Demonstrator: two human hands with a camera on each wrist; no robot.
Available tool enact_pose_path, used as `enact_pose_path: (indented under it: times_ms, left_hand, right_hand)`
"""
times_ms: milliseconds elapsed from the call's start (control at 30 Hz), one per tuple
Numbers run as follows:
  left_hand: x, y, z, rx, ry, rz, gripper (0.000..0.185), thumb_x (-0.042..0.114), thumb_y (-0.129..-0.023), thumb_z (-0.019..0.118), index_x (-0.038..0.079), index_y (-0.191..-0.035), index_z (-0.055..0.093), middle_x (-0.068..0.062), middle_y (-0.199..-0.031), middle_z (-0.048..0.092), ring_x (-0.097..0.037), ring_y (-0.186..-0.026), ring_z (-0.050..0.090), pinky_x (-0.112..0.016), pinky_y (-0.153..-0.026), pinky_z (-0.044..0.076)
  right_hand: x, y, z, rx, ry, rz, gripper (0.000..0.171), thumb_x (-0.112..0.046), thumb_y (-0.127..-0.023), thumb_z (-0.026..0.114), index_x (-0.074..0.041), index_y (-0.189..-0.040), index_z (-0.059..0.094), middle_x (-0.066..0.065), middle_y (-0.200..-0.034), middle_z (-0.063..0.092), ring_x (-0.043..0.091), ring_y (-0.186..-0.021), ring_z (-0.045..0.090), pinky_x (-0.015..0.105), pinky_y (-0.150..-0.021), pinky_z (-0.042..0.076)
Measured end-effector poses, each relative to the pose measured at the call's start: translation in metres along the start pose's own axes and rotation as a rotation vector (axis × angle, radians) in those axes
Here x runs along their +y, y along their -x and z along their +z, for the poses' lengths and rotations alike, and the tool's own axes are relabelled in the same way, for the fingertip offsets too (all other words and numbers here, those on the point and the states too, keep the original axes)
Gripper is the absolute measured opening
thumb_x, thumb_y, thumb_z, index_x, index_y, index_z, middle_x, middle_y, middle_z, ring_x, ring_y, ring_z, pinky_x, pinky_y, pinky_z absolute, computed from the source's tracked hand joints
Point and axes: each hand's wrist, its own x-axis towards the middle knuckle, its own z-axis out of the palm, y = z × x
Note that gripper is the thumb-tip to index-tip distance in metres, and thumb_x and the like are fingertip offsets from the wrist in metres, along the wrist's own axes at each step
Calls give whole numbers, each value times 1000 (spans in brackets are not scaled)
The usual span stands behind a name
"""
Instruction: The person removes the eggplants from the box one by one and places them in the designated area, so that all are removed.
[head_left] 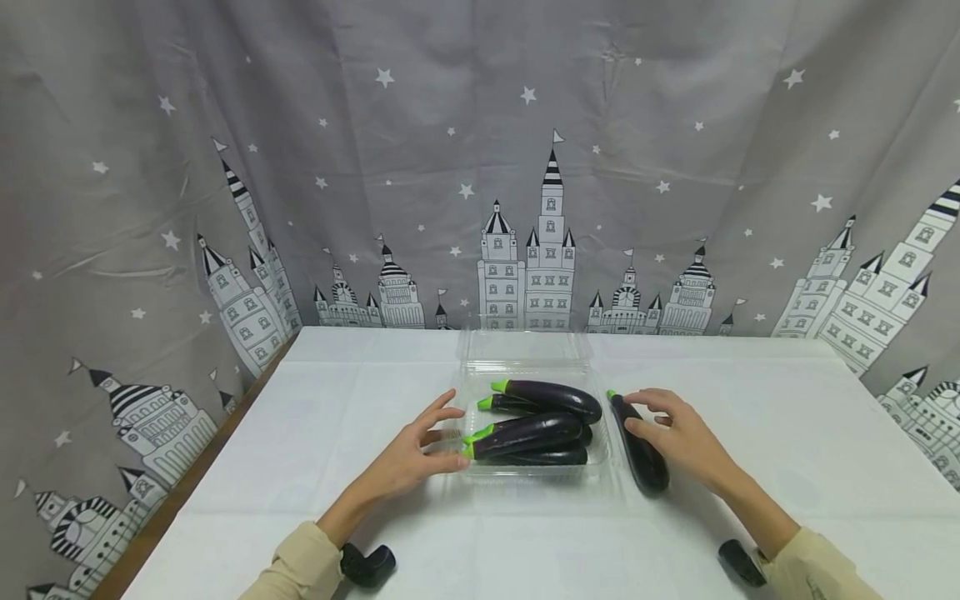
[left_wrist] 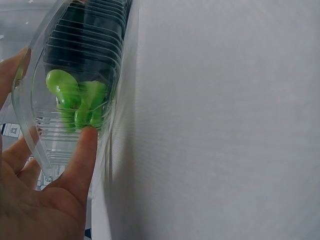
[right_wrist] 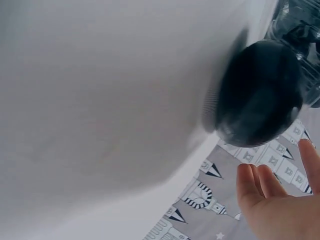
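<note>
A clear plastic clamshell box lies with its lid folded back, and several dark purple eggplants with green stems are piled in it. At the box's left side is my left hand, its fingers spread. In the left wrist view the thumb touches the ribbed side wall near the green stems. One more eggplant rests on the table to the right of the box. My right hand hovers beside that eggplant with loosely bent fingers; the right wrist view shows a gap between fingers and eggplant.
A white cloth covers the table. Behind it hangs a grey curtain printed with castles and stars. Black curved objects sit at both wrists. The wooden table edge shows on the left.
</note>
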Motion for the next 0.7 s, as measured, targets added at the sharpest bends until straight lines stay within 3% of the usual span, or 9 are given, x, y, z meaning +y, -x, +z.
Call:
enact_pose_path:
  times_ms: [467,700]
  left_hand:
    - [0,-1,0,6,-19,-10,66,29,-75,76,10,-132,45,5,-151,14,-35,-118,43,-48,-97,35]
    - [1,-1,0,9,-20,-13,66,29,-76,76,11,-131,46,5,-151,14,-37,-118,43,-48,-95,38]
  right_hand:
    - [-26,-13,7,22,23,-116,31,-20,-86,64,-4,-113,62,15,-126,49,32,-119,41,49,-96,37]
    - [-41,-33,18,-15,47,-170,31,-25,-87,63,-10,-114,62,9,-126,51,29,-119,42,52,-93,37]
